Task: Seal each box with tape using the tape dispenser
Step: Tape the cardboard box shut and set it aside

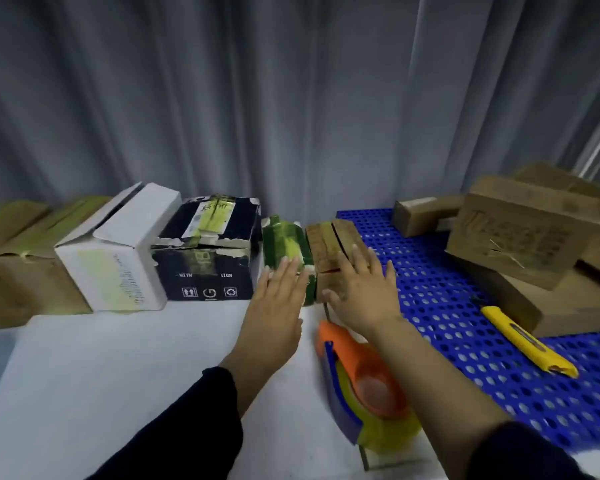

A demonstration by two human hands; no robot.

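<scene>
Hands are held flat w/ fingers spread, nothing gripped: left hand (278, 299) is laid vs. the green box (286, 251), right hand (357, 289) on the small brown box (333, 251) just beside it. Tape dispenser (361, 379), orange w/ yellow tape, is seen on the white table (118, 368) nearer the camera than the brown box, under the right forearm. Yellow knife (527, 341) is seen right of the dispenser, on the blue mat (447, 306).

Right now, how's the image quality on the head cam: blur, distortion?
Head view: soft overall, with motion smear on both hands, left and right, and on the tape dispenser; wide-angle bending leans the boxes at the edges, like the white box; even, flat light, no glare.
</scene>
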